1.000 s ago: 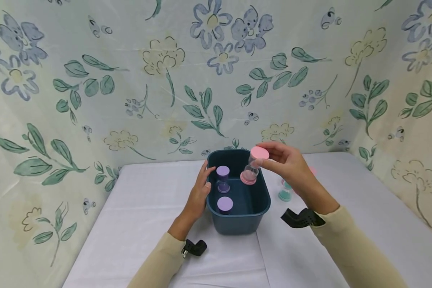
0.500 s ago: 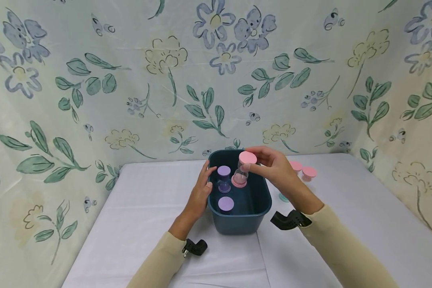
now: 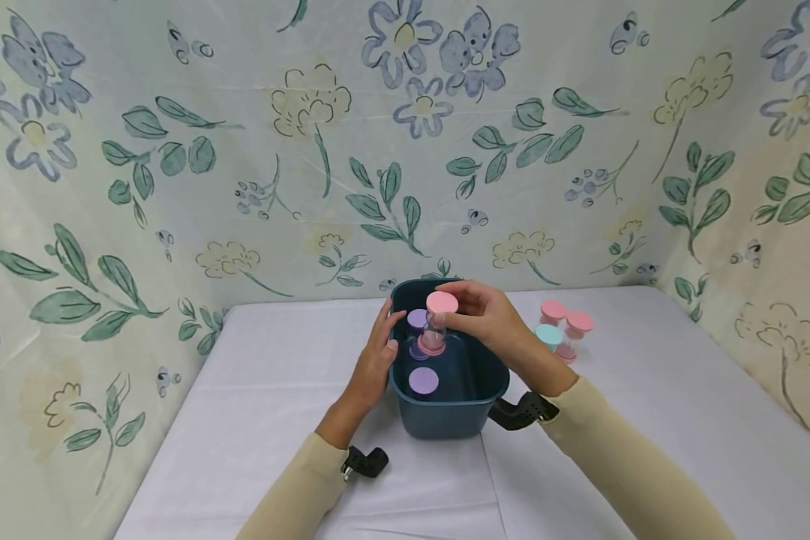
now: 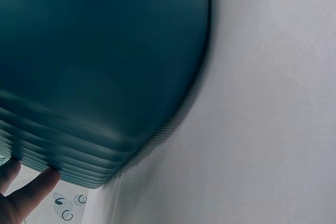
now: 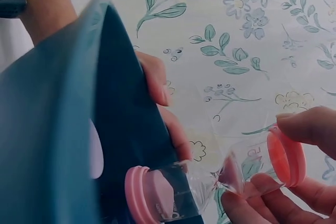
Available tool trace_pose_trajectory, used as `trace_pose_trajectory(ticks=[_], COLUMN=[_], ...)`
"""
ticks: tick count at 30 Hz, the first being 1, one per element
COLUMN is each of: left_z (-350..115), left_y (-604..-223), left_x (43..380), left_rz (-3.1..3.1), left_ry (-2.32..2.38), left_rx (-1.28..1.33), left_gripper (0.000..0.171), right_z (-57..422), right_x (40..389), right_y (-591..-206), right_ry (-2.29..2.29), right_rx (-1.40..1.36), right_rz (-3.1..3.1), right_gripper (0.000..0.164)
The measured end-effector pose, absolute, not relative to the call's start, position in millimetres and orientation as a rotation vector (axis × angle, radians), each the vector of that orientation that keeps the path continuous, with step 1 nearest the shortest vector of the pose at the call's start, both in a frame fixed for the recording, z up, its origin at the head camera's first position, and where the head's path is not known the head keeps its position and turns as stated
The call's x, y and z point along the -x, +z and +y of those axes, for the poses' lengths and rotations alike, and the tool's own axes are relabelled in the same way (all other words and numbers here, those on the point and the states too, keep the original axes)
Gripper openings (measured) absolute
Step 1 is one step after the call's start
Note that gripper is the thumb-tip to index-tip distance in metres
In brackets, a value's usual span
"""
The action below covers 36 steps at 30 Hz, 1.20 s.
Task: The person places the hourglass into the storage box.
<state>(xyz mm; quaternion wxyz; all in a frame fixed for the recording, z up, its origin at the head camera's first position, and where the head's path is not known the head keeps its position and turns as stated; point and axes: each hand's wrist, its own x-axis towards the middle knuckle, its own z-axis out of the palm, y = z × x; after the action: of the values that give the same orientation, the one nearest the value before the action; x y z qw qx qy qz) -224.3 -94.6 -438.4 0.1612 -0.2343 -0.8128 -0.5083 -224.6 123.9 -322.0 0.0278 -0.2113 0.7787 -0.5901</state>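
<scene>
My right hand [image 3: 491, 322] pinches a pink-capped sand timer [image 3: 442, 303] near its upper end, holding it slightly tilted over the inside of a dark blue plastic bin [image 3: 442, 420]. In the right wrist view, the clear glass of this timer shows pink sand, and its lower cap overlaps the bin's opening. At the bin's left side, my left hand [image 3: 371, 364] grips the wall, with the thumb and a finger over the rim and other fingers [image 4: 34, 192] against the outside. Inside stand two purple-capped sand timers; the held timer partly hides the rear purple timer [image 3: 417, 319], while the front purple timer [image 3: 423, 382] shows its top.
To the right of the bin, a turquoise-capped sand timer [image 3: 549, 335] stands close to two pink ones, a rear pink timer [image 3: 553, 310] and a right pink timer [image 3: 579, 322]. White cloth [image 3: 277, 390] covers the table. A floral curtain [image 3: 310, 187] hangs behind.
My right hand has carried the pink sand timer leftward across the bin, now in front of the rear purple one. The timers on the right have come into view. My left hand stays put.
</scene>
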Motion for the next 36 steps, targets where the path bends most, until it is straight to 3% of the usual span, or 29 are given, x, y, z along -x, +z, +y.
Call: trace_pose_trajectory(ticks=[36], left_z=[-93], left_y=[-441], left_x=[224], left_rz=[-2.314], left_ry=[-1.450], left_rx=[0.677], left_gripper=[0.051], right_z=[101], right_x=[234], right_y=[-350], right_ry=[-1.608], right_rx=[0.708], right_rz=[2.548], right_gripper=[0.043])
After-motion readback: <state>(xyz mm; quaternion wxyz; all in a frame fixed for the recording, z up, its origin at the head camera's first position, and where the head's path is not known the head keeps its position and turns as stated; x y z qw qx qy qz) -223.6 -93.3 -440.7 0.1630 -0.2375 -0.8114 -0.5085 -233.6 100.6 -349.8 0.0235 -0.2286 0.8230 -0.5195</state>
